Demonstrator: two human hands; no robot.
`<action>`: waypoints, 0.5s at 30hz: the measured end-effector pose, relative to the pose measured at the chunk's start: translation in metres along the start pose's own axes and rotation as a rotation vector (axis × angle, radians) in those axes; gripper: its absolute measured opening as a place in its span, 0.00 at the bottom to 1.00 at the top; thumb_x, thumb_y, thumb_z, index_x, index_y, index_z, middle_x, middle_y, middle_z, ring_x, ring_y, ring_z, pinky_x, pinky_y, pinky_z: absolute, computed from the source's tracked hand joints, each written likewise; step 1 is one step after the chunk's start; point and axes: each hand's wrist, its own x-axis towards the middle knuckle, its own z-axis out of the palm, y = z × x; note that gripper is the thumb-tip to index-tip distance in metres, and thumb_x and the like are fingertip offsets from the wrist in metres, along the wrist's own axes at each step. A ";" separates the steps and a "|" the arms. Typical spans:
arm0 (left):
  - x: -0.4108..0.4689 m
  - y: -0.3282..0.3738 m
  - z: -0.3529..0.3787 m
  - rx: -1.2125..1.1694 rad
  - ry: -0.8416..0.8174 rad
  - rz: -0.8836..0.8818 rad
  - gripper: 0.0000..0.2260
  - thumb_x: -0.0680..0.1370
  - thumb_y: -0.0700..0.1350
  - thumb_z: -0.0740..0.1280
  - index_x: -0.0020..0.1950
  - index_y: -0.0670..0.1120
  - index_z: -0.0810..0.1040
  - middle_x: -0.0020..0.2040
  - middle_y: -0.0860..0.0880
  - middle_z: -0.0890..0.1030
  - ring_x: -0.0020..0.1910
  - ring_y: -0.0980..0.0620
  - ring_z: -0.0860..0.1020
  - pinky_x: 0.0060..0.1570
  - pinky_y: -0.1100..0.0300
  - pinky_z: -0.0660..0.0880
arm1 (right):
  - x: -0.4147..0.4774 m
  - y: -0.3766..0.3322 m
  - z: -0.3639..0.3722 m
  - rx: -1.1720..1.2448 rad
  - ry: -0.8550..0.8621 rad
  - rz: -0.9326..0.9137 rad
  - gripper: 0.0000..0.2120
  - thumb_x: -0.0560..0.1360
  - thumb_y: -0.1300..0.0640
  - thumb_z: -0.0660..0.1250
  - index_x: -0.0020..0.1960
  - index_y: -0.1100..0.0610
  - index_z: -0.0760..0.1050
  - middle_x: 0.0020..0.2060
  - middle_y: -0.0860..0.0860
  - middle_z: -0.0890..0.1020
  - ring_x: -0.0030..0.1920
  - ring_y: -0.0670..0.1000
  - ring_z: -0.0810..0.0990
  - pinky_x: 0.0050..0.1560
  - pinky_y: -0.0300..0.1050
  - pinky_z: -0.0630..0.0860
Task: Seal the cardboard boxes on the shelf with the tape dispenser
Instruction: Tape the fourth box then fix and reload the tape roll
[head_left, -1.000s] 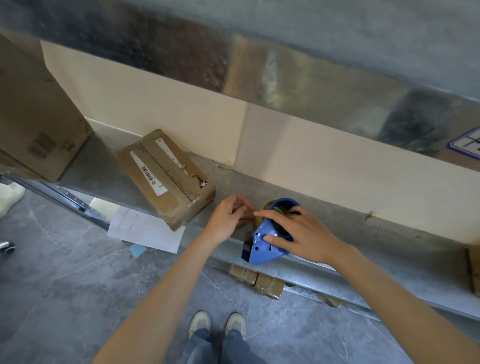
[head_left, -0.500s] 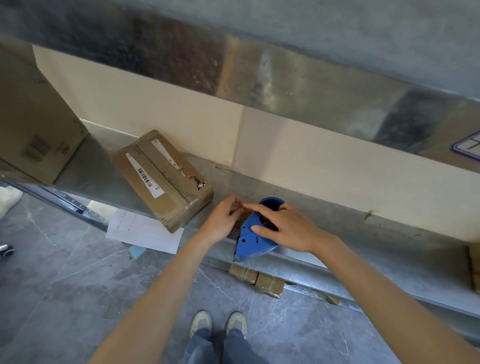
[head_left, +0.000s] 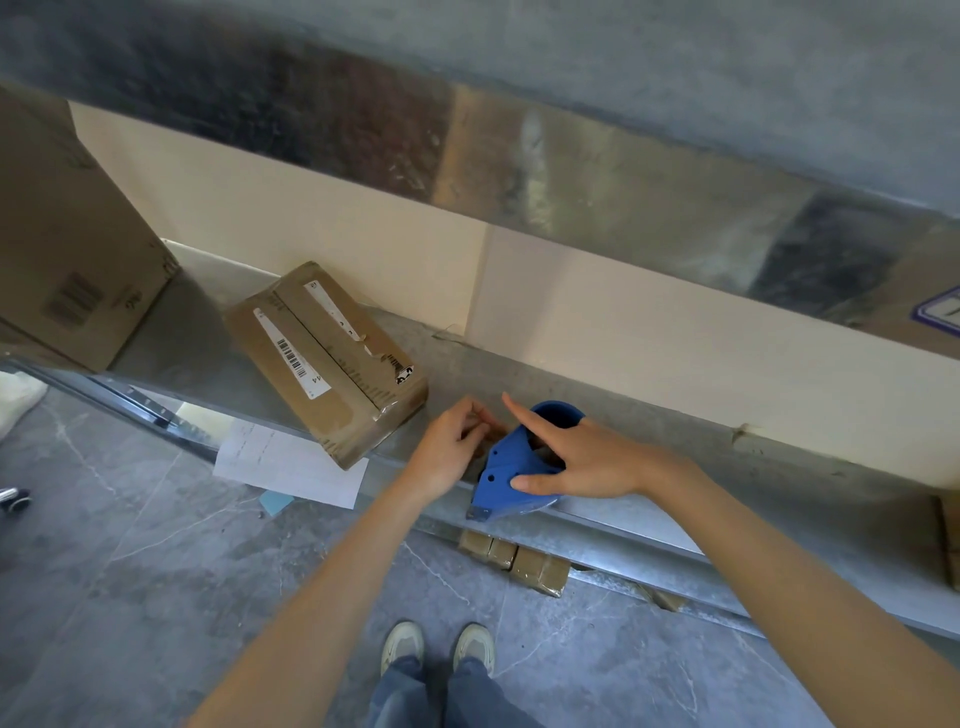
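A blue tape dispenser (head_left: 506, 475) rests at the front edge of the grey metal shelf (head_left: 727, 478). My right hand (head_left: 582, 457) grips it from the right, thumb low on its side and forefinger stretched over the top. My left hand (head_left: 452, 447) is just left of the dispenser, fingertips pinched at the brown tape end by its mouth. A flat cardboard box (head_left: 327, 358) with white barcode labels lies on the shelf to the left, one corner over the shelf's edge, its middle seam showing.
A large cardboard box (head_left: 67, 260) stands at the shelf's far left. Another box edge (head_left: 950, 540) shows at the far right. A sheet of paper (head_left: 285, 467) and small taped packets (head_left: 514, 561) lie on the floor below. My feet (head_left: 436, 649) stand close to the shelf.
The dispenser and both hands have shifted a little left along the shelf's front edge. My right forefinger has lifted and straightened over the dispenser's top.
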 end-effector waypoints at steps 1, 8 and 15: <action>-0.001 -0.001 0.002 -0.002 -0.002 -0.001 0.06 0.83 0.35 0.59 0.49 0.44 0.74 0.46 0.49 0.84 0.45 0.56 0.83 0.44 0.66 0.77 | -0.001 -0.001 0.001 0.022 -0.015 0.011 0.43 0.75 0.30 0.59 0.73 0.30 0.29 0.58 0.61 0.80 0.47 0.56 0.80 0.53 0.45 0.76; -0.010 -0.001 -0.001 -0.041 -0.102 -0.014 0.06 0.83 0.33 0.59 0.50 0.40 0.74 0.43 0.50 0.83 0.39 0.61 0.81 0.40 0.67 0.75 | -0.014 -0.007 0.015 0.106 0.079 0.031 0.46 0.77 0.34 0.61 0.77 0.40 0.30 0.46 0.63 0.81 0.39 0.54 0.78 0.42 0.38 0.71; -0.009 0.000 -0.003 -0.008 -0.128 0.006 0.04 0.83 0.34 0.60 0.52 0.37 0.74 0.44 0.50 0.85 0.41 0.59 0.83 0.41 0.67 0.76 | -0.024 -0.016 0.022 0.062 0.162 0.093 0.49 0.75 0.34 0.65 0.76 0.37 0.28 0.41 0.56 0.82 0.36 0.51 0.80 0.41 0.51 0.78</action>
